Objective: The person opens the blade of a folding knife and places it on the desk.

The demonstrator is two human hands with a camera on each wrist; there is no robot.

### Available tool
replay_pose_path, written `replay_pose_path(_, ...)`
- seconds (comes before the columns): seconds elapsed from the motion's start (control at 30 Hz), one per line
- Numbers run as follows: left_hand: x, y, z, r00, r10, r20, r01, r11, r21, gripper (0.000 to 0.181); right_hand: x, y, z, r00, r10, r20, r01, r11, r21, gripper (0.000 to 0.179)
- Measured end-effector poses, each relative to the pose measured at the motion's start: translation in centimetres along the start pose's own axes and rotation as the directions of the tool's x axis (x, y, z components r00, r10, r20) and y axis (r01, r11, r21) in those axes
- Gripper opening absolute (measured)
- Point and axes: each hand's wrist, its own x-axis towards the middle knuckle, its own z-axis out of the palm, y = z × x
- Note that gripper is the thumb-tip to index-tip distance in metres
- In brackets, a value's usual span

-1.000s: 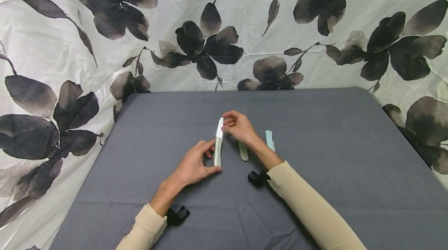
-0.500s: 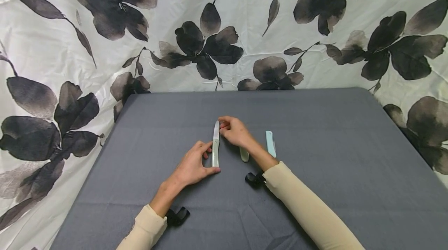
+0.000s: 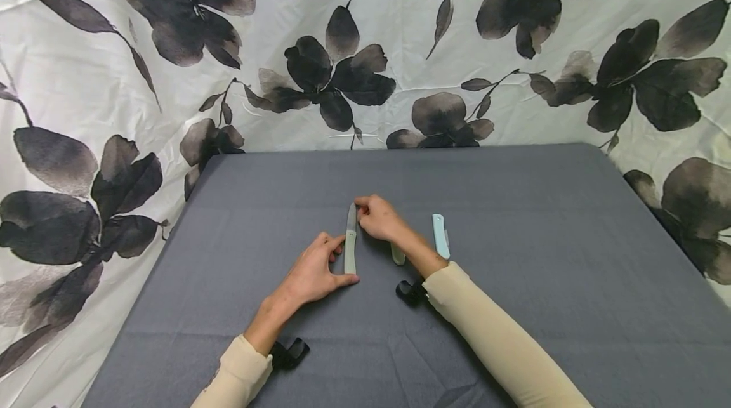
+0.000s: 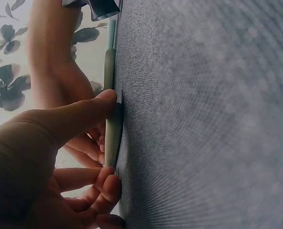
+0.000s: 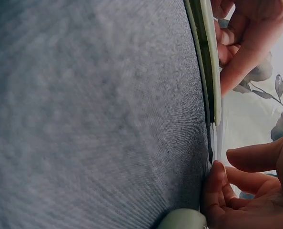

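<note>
An unfolded pocket knife with a pale green handle (image 3: 350,254) lies near the middle of the table, its blade (image 3: 351,217) pointing away. My left hand (image 3: 315,270) holds the handle lengthwise, thumb at the butt and index finger near the pivot. At the blade end is my right hand (image 3: 381,217); in the right wrist view its index fingertip touches the blade (image 5: 215,143) while the thumb stands apart from it. Partly hidden under the right wrist lies a second green knife (image 3: 398,254). A light blue folding knife (image 3: 440,235) rests farther right, part of its blade showing.
A dark grey cloth (image 3: 274,192) covers the table, creased near the front. Behind it hangs a white floral curtain (image 3: 365,122). Black wrist cameras (image 3: 290,353) sit under both wrists, just above the cloth.
The knife has shifted slightly left and toward me, and its blade now looks darker. My right hand has moved left and nearer with it. The left hand has barely moved.
</note>
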Motion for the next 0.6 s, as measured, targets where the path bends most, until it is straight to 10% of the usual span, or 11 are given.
replay_pose_path(0.6, 0.1, 1.1, -0.2, 0.992, 0.048, -0.119, -0.052, 0.998, -0.034, 0.078, -1.8, -0.8, -1.9, 0.998, -0.009, -0.067, 0.012, 0.999, 0.043, 0.035)
